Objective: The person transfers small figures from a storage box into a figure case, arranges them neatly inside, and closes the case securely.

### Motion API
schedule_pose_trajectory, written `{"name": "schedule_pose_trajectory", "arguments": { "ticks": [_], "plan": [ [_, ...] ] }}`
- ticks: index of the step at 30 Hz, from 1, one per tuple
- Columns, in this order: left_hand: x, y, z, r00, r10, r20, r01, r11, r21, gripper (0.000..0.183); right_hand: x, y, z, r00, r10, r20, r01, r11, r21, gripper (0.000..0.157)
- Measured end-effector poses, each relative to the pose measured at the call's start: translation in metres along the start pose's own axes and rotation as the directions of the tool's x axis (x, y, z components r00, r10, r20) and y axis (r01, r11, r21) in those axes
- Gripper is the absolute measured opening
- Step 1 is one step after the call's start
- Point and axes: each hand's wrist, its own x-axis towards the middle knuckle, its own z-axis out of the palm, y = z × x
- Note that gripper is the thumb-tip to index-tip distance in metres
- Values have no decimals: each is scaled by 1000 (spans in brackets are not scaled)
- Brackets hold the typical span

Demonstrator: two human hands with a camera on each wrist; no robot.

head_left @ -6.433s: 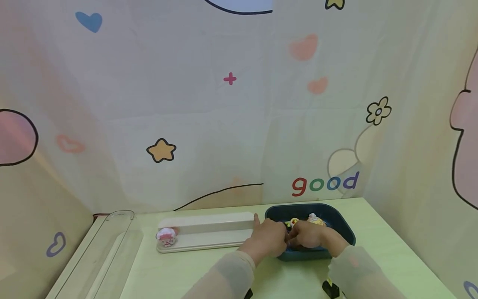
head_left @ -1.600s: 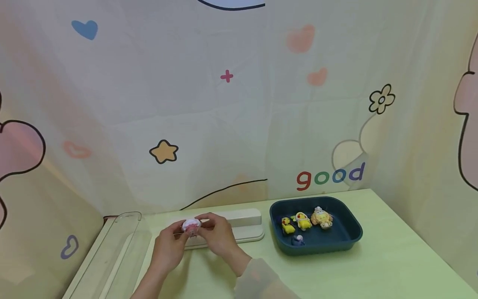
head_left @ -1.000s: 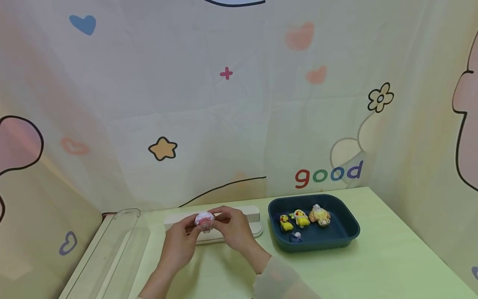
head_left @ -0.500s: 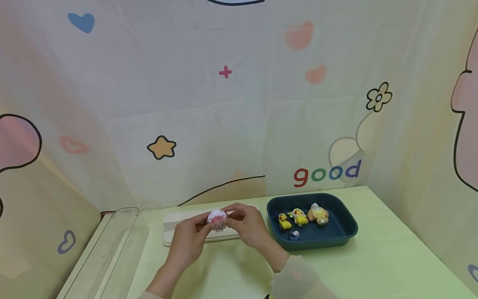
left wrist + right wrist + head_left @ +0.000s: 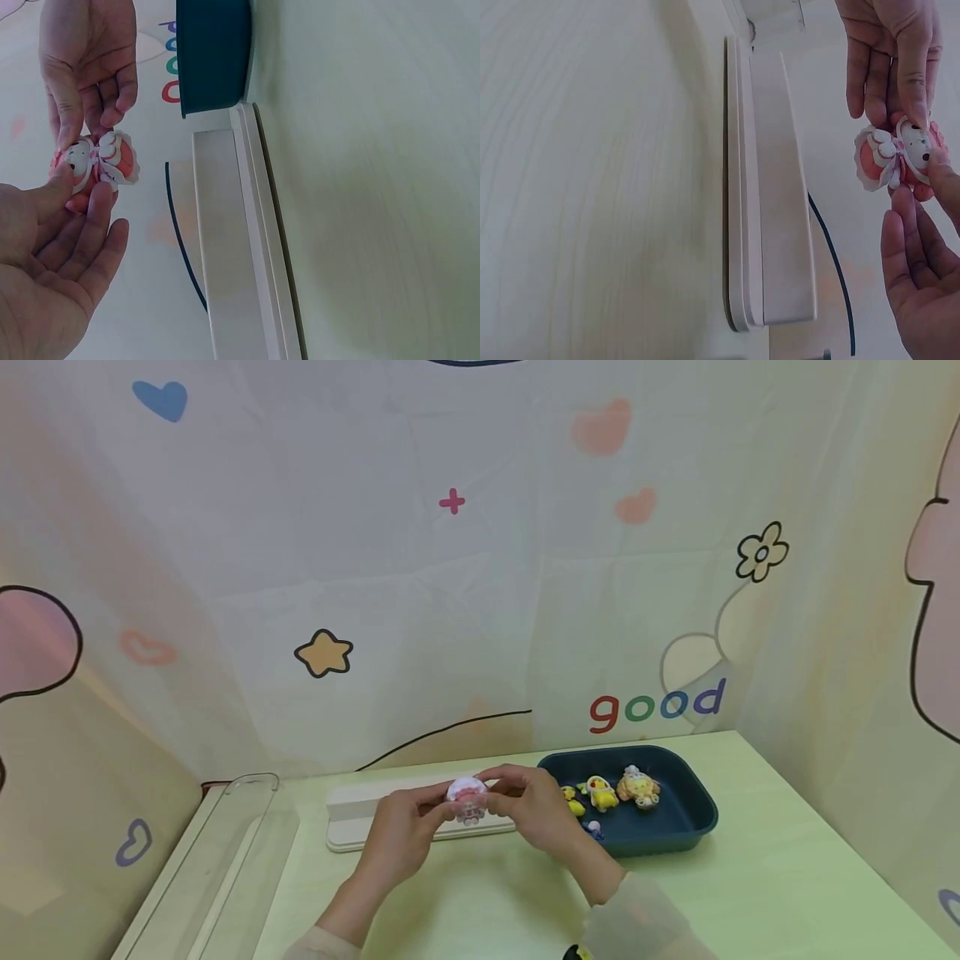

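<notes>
Both hands hold up a small pink-and-white doll figurine (image 5: 468, 802) in front of the white stepped display base (image 5: 348, 833). My left hand (image 5: 402, 837) pinches its left side between thumb and fingers. On the other side, my right hand (image 5: 546, 814) pinches it likewise. The left wrist view shows the figurine (image 5: 112, 154) lying sideways in the picture, its white face partly under the thumbs. In the right wrist view the figurine (image 5: 885, 154) appears well off the base (image 5: 784, 195), with a frilly white edge on its pink body.
A dark blue bin (image 5: 678, 841) at the right holds several figurines, among them a yellow one (image 5: 602, 794) and an orange-and-cream one (image 5: 639, 788). At the left lies a long transparent cover (image 5: 225, 852). A printed curtain (image 5: 375, 543) closes the back of the pale green table (image 5: 465, 910).
Earlier both hands were in the bin while the figurine stood at the base's left end. It was then picked up, and both hands have since carried it rightward along the base.
</notes>
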Motion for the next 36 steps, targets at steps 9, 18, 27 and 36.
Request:
{"name": "schedule_pose_trajectory", "arguments": {
  "ticks": [9,18,27,36],
  "plan": [
    [8,10,19,995,59,80,-60,998,3,34,-11,11,-27,1000,23,-12,-23,999,-22,23],
    [13,19,41,987,122,106,-124,992,9,32,-23,19,-51,1000,12,-3,-12,1000,5,27],
    [19,35,61,985,119,127,-115,992,-43,33,-28,23,-74,999,49,-22,-49,999,7,27],
    [30,53,84,981,112,156,-104,993,-55,33,-36,23,-104,996,72,-46,-75,995,-68,28]
  ]
}}
